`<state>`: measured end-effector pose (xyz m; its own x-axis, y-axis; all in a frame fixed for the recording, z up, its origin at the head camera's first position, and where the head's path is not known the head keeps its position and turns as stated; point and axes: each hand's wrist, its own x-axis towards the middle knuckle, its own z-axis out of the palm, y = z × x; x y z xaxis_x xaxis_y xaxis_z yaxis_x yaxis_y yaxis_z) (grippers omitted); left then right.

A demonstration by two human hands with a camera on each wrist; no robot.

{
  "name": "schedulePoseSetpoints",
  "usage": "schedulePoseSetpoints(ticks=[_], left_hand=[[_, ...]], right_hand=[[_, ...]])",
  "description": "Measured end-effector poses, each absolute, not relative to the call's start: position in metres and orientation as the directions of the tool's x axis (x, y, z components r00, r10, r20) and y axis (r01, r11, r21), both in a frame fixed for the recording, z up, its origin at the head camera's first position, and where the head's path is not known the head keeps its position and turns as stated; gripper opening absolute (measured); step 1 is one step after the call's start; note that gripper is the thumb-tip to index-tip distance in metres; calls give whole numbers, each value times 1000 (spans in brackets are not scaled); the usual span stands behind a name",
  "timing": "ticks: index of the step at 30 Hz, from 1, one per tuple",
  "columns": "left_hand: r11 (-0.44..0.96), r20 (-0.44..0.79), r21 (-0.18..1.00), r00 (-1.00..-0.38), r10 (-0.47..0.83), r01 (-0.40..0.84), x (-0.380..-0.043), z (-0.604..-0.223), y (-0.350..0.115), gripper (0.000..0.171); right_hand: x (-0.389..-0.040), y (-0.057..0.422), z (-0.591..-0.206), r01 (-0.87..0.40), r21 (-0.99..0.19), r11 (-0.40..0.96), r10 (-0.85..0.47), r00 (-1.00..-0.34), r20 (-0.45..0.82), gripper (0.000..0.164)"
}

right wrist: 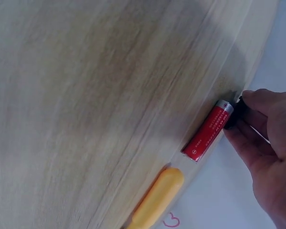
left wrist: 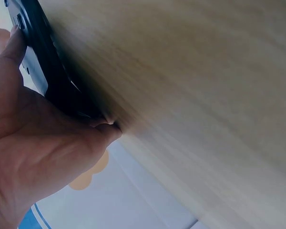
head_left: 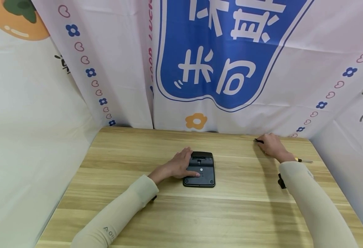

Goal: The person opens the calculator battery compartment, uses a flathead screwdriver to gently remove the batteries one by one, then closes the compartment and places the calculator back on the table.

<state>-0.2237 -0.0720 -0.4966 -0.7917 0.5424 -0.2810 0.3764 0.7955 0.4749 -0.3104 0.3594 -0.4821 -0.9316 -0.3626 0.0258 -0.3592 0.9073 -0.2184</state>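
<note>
A black calculator (head_left: 199,169) lies underside up on the wooden table (head_left: 181,220), its small battery slot (head_left: 199,158) uncovered near the far end. My left hand (head_left: 180,164) holds it at the left side, thumb laid across its back and fingers along the far left corner. In the left wrist view the fingertips come down to the table beside the calculator's edge (left wrist: 47,62). At the table's far right, my right hand (head_left: 269,144) pinches a small black piece (right wrist: 235,114). A red battery (right wrist: 209,132) lies right beside that piece; the hand hides it in the head view.
A screwdriver with a yellow handle (right wrist: 158,198) lies near the battery, its metal shaft (head_left: 307,161) pointing right in the head view. A printed cloth (head_left: 197,106) hangs along the table's far edge, and pale cloth walls (head_left: 29,144) stand at both sides.
</note>
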Motion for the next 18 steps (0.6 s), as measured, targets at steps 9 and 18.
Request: schedulePoseSetpoints(ticks=[9,18], left_hand=[[802,-281,461,-794,538,380,-222,-492,-72,105],[799,-283,461,-789,545,386,-223,-494,-72,105]], right_hand=[[-308,363,-483,-353,-288,890,-335,-936,112,25],[-308,370,-486,-220,-477,851,-192,-975,108,28]])
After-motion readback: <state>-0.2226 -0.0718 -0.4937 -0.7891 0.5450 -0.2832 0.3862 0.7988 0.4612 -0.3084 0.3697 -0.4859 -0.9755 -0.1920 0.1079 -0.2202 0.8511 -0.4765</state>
